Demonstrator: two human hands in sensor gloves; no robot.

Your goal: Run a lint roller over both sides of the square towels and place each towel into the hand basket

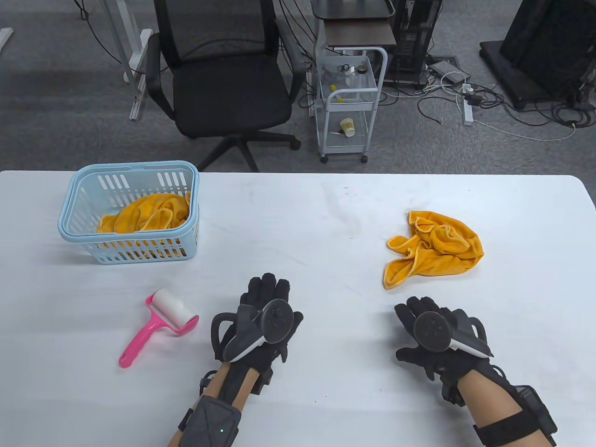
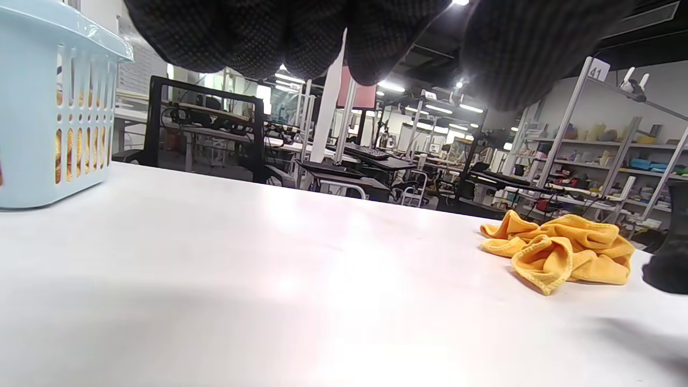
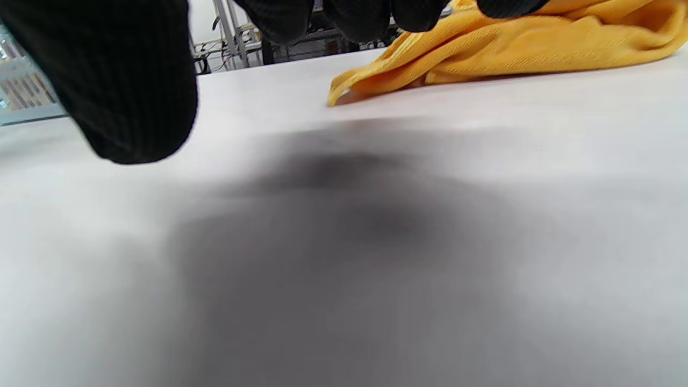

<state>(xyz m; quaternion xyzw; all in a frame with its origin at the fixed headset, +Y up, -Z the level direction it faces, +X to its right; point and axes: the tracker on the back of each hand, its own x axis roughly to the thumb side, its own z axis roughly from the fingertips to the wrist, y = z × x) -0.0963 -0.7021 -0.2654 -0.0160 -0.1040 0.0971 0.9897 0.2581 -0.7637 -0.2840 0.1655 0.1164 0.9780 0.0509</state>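
Both hands empty with fingers relaxed, right hand (image 1: pixel 430 333) just short of the crumpled towel (image 1: pixel 433 249) likely to grab it, left hand (image 1: pixel 265 316) beside the lint roller (image 1: pixel 160 323), basket (image 1: pixel 130 174) beyond the roller already holding towel.

Hidden and cut off

The basket (image 1: pixel 128 212) wall hid most of the towel inside it (image 1: pixel 146 214); in the left wrist view the frame edge cut the basket (image 2: pixel 32 113), and the tabletop (image 3: pixel 376 258) nearest the right wrist camera was blurred.
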